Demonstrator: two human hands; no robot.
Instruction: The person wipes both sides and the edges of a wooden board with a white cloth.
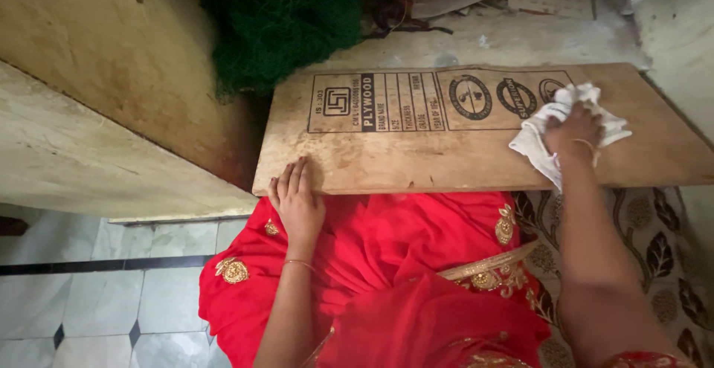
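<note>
A wooden board [476, 141] lies flat in front of the person, its long axis running left to right across the view, with its near edge over a lap draped in red cloth [387, 264]. Black printed stamps sit on the far half of the board.

The right hand [573, 134] rests on the right part of the board, fingers curled and pressed down onto a crumpled white rag [539, 145]. The rag is bunched under and around the hand, with loose folds showing beyond the knuckles and trailing toward the near edge. It lies over the last of the round stamps, so most of the bare board stretches away to the left of this hand, along the board's length.

The left hand [297, 201] lies at the board's near left corner, fingers straight and close together, flat on the wood with the palm over the edge. It holds nothing; it looks to be steadying the board. It is well apart from the rag, so the right hand is the one on the cloth.

Beyond the board, a dark green netted bundle [279, 30] sits against a stained wall [97, 48]. A patterned mat [654, 241] lies at the right, and pale floor tiles [111, 286] at the lower left.
</note>
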